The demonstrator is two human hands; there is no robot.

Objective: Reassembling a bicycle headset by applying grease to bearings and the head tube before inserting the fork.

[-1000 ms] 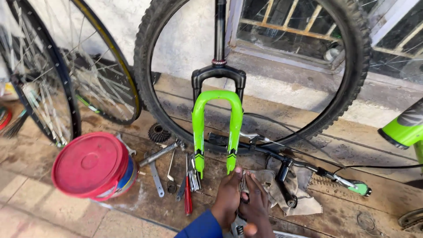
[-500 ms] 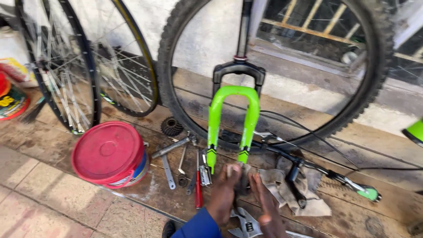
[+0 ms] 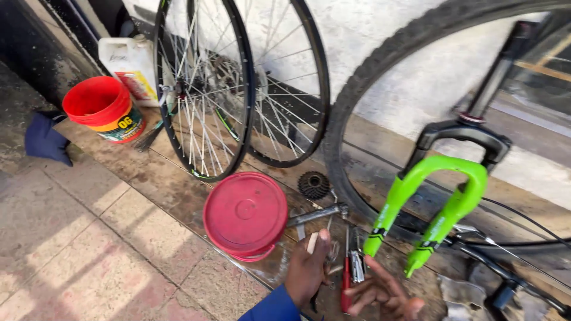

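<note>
Two hands over a scatter of tools on the floor.

The left hand (image 3: pixel 309 270), blue-sleeved, reaches down with its fingers curled among the metal tools (image 3: pixel 342 261); whether it grips one I cannot tell. The right hand (image 3: pixel 383 294) lies just beside it, released, fingers spread, near a red-handled screwdriver (image 3: pixel 345 282). Touching the tools is a round red plastic lid (image 3: pixel 245 212); beyond lie a toothed steel cog (image 3: pixel 313 185), a glossy green fork (image 3: pixel 434 211), a knobby tyre (image 3: pixel 357 113) and spoked wheels (image 3: pixel 205 89).

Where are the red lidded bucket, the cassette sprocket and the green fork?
red lidded bucket (image 3: pixel 245 213), head view, centre of its lid
cassette sprocket (image 3: pixel 313 185), head view, middle of the cogs
green fork (image 3: pixel 443 170), head view, top of the arch
</note>
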